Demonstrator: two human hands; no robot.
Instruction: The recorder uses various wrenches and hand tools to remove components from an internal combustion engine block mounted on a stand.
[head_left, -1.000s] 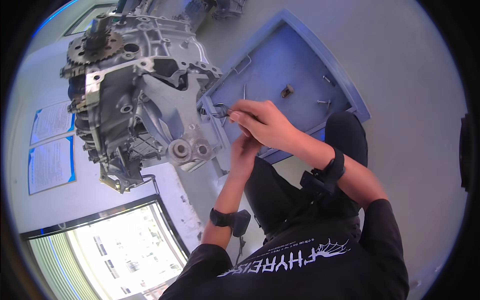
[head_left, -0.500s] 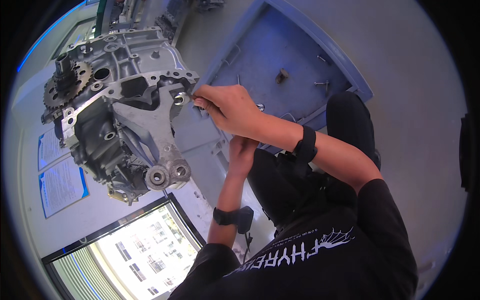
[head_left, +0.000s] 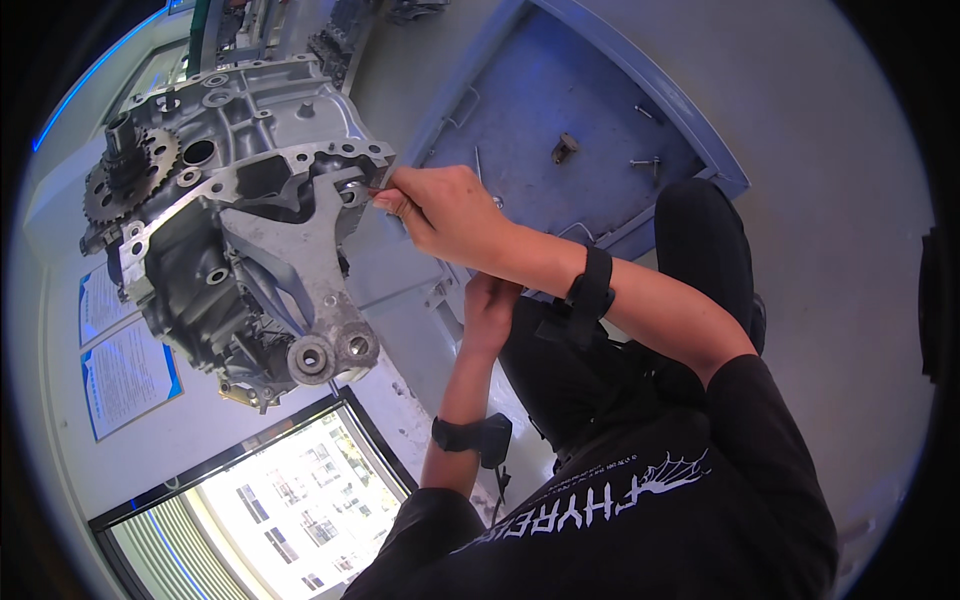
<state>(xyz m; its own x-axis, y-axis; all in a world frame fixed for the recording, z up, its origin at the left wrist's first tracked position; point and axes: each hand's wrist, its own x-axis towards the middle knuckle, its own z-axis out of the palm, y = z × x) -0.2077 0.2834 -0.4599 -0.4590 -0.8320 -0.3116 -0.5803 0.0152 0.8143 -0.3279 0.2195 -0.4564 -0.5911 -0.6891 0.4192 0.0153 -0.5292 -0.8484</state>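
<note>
Grey workshop floor, blue tray [head_left: 590, 100] behind an aluminium engine casing [head_left: 240, 240].
Left hand [head_left: 490, 310] curls loosely below; right hand [head_left: 445, 210] pinches a small red-tipped tool [head_left: 372, 192] at the casing's edge; best kept square, steady.

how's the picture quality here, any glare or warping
Head view: fisheye bends the blue tray's edges and darkens the rim; the window at lower left is blown out bright; the engine block and right hand are evenly lit and sharp.
</note>
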